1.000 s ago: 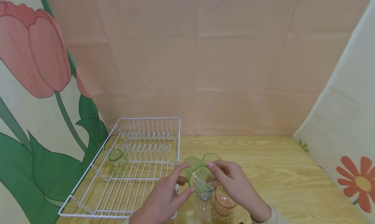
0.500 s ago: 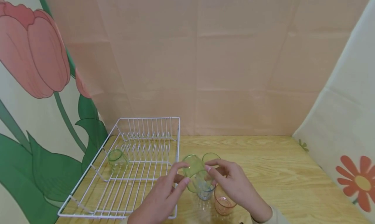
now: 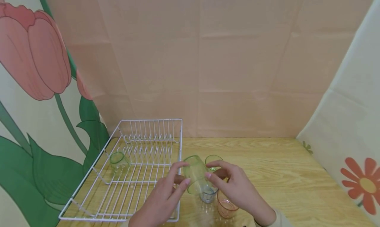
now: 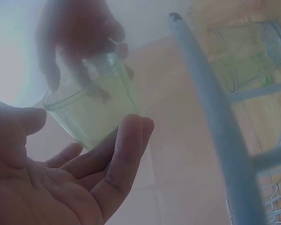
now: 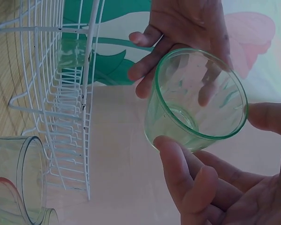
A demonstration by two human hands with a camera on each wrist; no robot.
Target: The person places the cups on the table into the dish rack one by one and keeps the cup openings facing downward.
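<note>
A light green drinking glass (image 3: 195,171) is up off the table between my two hands, tilted mouth downward in the head view. My right hand (image 3: 238,185) pinches it at its right side; in the right wrist view, thumb and fingers straddle its rim. From the other side my left hand (image 3: 161,195) holds it, thumb and forefinger at its wall. The left wrist view shows fingers (image 4: 126,150) curving along the far wall of the green glass. Just below stand a clear glass with a bluish rim (image 3: 208,195) and an orange-pink glass (image 3: 227,207).
A white wire dish rack (image 3: 136,181) stands on the wooden table at left, close beside my left hand. In it sits another green glass (image 3: 119,164), upside down. Behind my right hand stands one more green glass (image 3: 214,161). Printed cloths enclose the back and sides.
The held green glass has turned from showing its mouth to the head camera to mouth downward, shifting slightly left. My fingers have moved along its wall as it turned.
</note>
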